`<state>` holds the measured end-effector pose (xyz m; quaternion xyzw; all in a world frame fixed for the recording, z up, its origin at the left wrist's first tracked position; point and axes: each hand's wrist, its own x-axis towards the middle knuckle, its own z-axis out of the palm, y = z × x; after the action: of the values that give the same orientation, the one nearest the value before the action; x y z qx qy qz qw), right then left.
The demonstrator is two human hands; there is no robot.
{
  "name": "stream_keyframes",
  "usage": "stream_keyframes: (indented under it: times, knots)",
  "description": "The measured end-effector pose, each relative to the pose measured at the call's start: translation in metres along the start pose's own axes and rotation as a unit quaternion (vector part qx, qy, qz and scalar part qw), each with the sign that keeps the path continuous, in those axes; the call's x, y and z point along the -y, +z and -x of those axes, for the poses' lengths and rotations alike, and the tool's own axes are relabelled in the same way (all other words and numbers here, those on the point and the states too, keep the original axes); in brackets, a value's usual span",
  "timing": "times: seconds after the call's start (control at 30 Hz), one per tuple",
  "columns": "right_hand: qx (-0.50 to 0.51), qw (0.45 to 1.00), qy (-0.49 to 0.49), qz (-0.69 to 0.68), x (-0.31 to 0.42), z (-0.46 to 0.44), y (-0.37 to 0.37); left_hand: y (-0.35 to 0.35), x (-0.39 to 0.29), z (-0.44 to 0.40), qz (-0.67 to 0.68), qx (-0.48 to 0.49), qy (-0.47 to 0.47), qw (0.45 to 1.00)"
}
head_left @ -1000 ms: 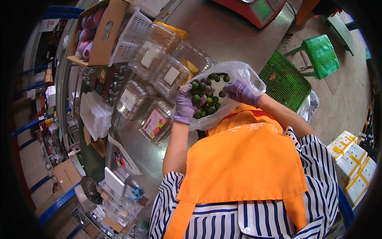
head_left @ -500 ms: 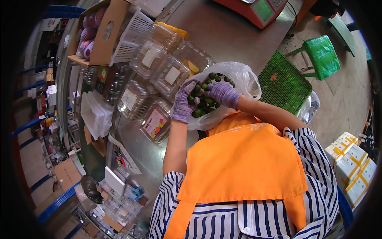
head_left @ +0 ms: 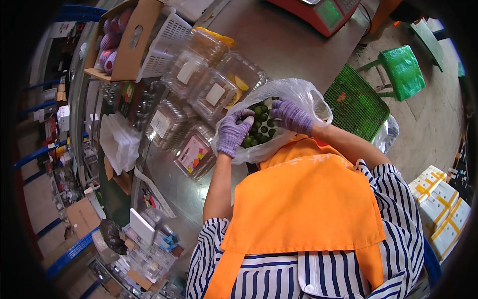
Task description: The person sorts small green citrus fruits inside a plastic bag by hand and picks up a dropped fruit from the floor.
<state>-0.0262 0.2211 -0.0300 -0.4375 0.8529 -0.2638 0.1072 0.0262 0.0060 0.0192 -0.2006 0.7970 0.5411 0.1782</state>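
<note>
A clear plastic bag (head_left: 318, 97) lies open on the metal table with many small dark-green limes (head_left: 260, 130) inside. Both my hands wear purple knit gloves. My left hand (head_left: 234, 133) is at the bag's left side, thumb and fingers closed around a dark-green lime at the edge of the pile. Over the right side of the opening, my right hand (head_left: 294, 116) has its fingers curled together beside the fruit. Whatever those right fingertips hold is hidden.
Clear clamshell boxes (head_left: 215, 92) stand left of the bag, one with a pink label (head_left: 193, 155). A red scale (head_left: 318, 15) sits at the far edge. Right of the bag is a green mesh basket (head_left: 359, 107); a box of netted fruit (head_left: 142, 37) stands upper left.
My right hand has drawn back to the right from the middle of the limes, showing more of the pile. My left hand has turned slightly, its thumb now reaching over the fruit.
</note>
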Motion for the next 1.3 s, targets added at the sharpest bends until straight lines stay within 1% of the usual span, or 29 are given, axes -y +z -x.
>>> stream_keyframes:
  times: [0.07, 0.17, 0.27, 0.3, 0.37, 0.4, 0.5, 0.53, 0.6, 0.63, 0.7, 0.77, 0.83, 0.87, 0.97, 1.0, 1.07, 1.13, 1.17, 1.23, 1.27, 1.3]
  knots:
    - [0.070, 0.995, 0.016, 0.072, 0.009, -0.004, 0.011, 0.003, -0.001, 0.000, -0.006, -0.002, 0.023, 1.000]
    - [0.049, 0.995, 0.017, 0.088, 0.012, -0.008, 0.019, 0.003, -0.001, -0.001, -0.003, -0.010, 0.030, 0.999]
    - [0.028, 0.998, 0.029, 0.048, 0.013, -0.008, 0.016, 0.001, 0.001, 0.000, 0.007, -0.015, 0.041, 0.999]
    - [-0.003, 0.999, 0.032, -0.023, 0.010, -0.005, 0.011, 0.000, 0.001, 0.000, 0.011, -0.017, 0.048, 0.999]
    - [-0.061, 0.983, 0.037, -0.167, 0.007, 0.005, 0.001, -0.002, 0.000, 0.000, 0.015, -0.005, 0.012, 1.000]
    - [-0.069, 0.970, 0.057, -0.225, 0.007, 0.005, 0.004, -0.002, 0.000, -0.001, 0.017, 0.002, -0.007, 1.000]
    - [-0.096, 0.910, 0.126, -0.383, 0.004, 0.009, 0.009, 0.018, 0.008, -0.010, -0.077, 0.013, 0.109, 0.991]
    - [-0.105, 0.922, 0.109, -0.355, 0.002, 0.011, 0.008, 0.026, 0.008, -0.012, -0.071, 0.053, 0.048, 0.995]
    - [-0.124, 0.943, 0.073, -0.301, 0.004, 0.006, 0.005, 0.034, 0.001, -0.012, -0.009, 0.088, 0.004, 0.996]
    - [-0.126, 0.928, 0.084, -0.339, 0.003, 0.008, 0.006, 0.036, -0.001, -0.013, 0.018, 0.103, -0.019, 0.994]
    - [-0.134, 0.894, 0.104, -0.414, 0.003, 0.011, 0.009, 0.035, -0.003, -0.012, 0.048, 0.117, -0.001, 0.992]
    - [-0.111, 0.865, 0.132, -0.471, 0.002, 0.015, 0.005, 0.030, -0.008, -0.009, 0.088, 0.134, -0.001, 0.987]
    - [-0.078, 0.841, 0.155, -0.512, 0.002, 0.019, -0.005, 0.025, -0.012, -0.007, 0.171, 0.152, -0.051, 0.972]
    - [-0.074, 0.852, 0.148, -0.497, 0.002, 0.020, -0.009, 0.024, -0.013, -0.007, 0.212, 0.163, -0.073, 0.961]
    - [-0.073, 0.883, 0.128, -0.446, -0.003, 0.024, -0.005, 0.025, -0.012, -0.007, 0.207, 0.160, -0.061, 0.963]
    - [-0.077, 0.885, 0.126, -0.442, -0.002, 0.025, -0.004, 0.024, -0.014, -0.005, 0.185, 0.155, -0.044, 0.970]
    - [-0.081, 0.849, 0.133, -0.505, 0.002, 0.026, -0.008, 0.024, -0.020, 0.000, 0.140, 0.144, -0.008, 0.980]
    - [-0.076, 0.758, 0.151, -0.630, 0.008, 0.025, -0.018, 0.029, -0.018, 0.002, 0.114, 0.102, 0.108, 0.982]
    - [-0.061, 0.757, 0.166, -0.628, 0.010, 0.025, -0.024, 0.031, -0.017, 0.003, 0.100, 0.079, 0.165, 0.978]
    - [-0.033, 0.755, 0.197, -0.624, 0.012, 0.024, -0.037, 0.030, -0.019, 0.006, 0.038, 0.051, 0.183, 0.981]
    - [-0.035, 0.754, 0.199, -0.624, 0.013, 0.024, -0.042, 0.030, -0.021, 0.006, 0.007, 0.037, 0.192, 0.981]
    - [-0.037, 0.754, 0.201, -0.625, 0.015, 0.024, -0.047, 0.031, -0.023, 0.007, 0.003, 0.031, 0.206, 0.978]
